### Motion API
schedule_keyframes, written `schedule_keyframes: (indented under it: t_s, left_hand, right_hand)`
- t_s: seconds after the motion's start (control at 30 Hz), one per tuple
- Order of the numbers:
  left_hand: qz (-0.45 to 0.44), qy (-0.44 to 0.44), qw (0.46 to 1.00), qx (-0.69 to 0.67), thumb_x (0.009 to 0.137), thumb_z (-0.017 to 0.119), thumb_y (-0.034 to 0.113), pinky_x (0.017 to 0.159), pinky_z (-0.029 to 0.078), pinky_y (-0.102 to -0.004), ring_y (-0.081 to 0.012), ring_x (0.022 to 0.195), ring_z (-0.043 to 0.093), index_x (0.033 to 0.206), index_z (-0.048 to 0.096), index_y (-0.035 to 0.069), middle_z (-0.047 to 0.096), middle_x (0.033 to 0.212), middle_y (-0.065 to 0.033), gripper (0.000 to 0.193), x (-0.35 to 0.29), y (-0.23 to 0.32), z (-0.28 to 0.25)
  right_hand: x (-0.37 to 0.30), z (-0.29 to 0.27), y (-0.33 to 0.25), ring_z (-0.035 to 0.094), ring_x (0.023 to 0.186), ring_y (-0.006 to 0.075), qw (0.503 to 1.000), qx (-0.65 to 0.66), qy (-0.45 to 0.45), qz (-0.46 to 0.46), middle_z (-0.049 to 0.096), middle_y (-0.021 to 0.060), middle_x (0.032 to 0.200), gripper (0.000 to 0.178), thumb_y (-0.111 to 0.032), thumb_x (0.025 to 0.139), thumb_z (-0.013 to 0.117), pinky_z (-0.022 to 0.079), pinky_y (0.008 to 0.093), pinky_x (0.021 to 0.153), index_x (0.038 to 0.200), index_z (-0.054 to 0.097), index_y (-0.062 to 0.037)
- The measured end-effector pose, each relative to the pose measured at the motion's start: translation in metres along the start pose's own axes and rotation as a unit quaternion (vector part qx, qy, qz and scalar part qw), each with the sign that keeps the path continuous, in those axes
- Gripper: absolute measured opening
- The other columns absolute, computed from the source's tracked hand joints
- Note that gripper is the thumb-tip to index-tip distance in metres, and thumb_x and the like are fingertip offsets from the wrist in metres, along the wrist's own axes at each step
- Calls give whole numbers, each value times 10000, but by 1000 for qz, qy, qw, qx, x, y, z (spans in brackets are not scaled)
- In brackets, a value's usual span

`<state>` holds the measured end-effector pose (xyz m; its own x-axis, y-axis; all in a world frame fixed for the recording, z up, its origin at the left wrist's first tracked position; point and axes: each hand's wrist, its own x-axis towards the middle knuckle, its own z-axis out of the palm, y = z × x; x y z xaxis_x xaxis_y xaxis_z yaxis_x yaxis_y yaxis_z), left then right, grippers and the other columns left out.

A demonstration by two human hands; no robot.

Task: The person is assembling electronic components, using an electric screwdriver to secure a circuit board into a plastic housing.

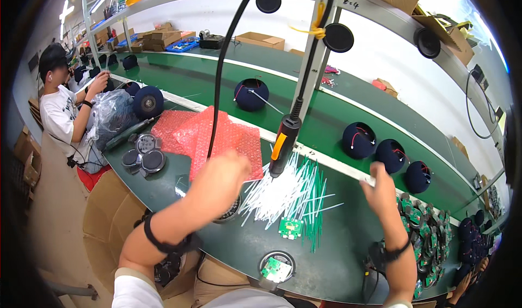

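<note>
My left hand (225,172) is smeared by motion over the red bubble wrap (190,139), beside a heap of white plastic strips (277,191). Whether it holds a strip cannot be made out. Raised at the belt's near edge is my right hand (380,191), thumb and fingers apart, with nothing visible in it. It is nearest a dark blue hollow ball (360,140) with wires inside. Green strips (315,202) and a green circuit board (290,228) lie beside the white heap. Closer to me, another circuit board (276,269) sits on a round black part.
An electric screwdriver (285,145) hangs on a black cable above the strips. More blue balls (251,94) stand along the green belt (304,123). Board-topped parts (427,237) are piled at right, round black speakers (145,155) at left. A co-worker (65,104) sits far left.
</note>
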<state>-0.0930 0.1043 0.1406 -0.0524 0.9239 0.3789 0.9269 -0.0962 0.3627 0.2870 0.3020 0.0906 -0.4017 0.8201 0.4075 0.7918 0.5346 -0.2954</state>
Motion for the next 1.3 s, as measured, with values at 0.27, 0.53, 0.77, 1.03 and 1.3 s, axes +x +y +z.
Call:
schedule_keyframes:
  t_s: [0.27,0.53,0.77,1.03,1.3]
  left_hand:
    - [-159,77,980,97,958,596,101,967,552,-556,-384,1214,584,1210,596,5,582,1268,-176,269,165,-42,117]
    - [4,239,887,394,1018,468,157,1142,349,-631,-298,1406,485,1463,529,165,598,1381,-83,450,250,-206,201]
    - [-39,174,954,242,757,870,212,1048,478,-531,-366,1055,643,1069,624,45,677,1060,-147,431,216,-134,138]
    - [-203,406,768,-451,712,959,146,925,547,-408,-309,1043,690,1297,556,-83,688,1177,-204,747,122,-123,109]
    - [-159,334,887,-277,697,932,63,875,470,-314,-146,911,526,1291,579,-23,545,993,-29,696,-66,43,15]
  right_hand:
    - [-192,-67,-51,693,1000,396,983,-55,-110,136,707,193,1087,473,-161,786,879,551,459,848,1133,599,-5]
    - [-294,-50,-46,441,1411,461,977,-115,-37,178,486,247,1513,651,-188,892,779,314,599,1188,1462,517,-15]
    - [-308,-33,-40,534,1274,443,970,-133,54,194,571,220,1326,585,-137,811,811,362,609,1153,1310,565,41]
    - [-301,-41,-22,617,1067,408,972,-1,112,207,642,203,1159,326,-23,904,680,486,482,957,1222,628,24]
    - [-324,-43,34,659,873,151,913,193,270,239,665,88,987,261,35,939,668,551,296,815,1195,638,73]
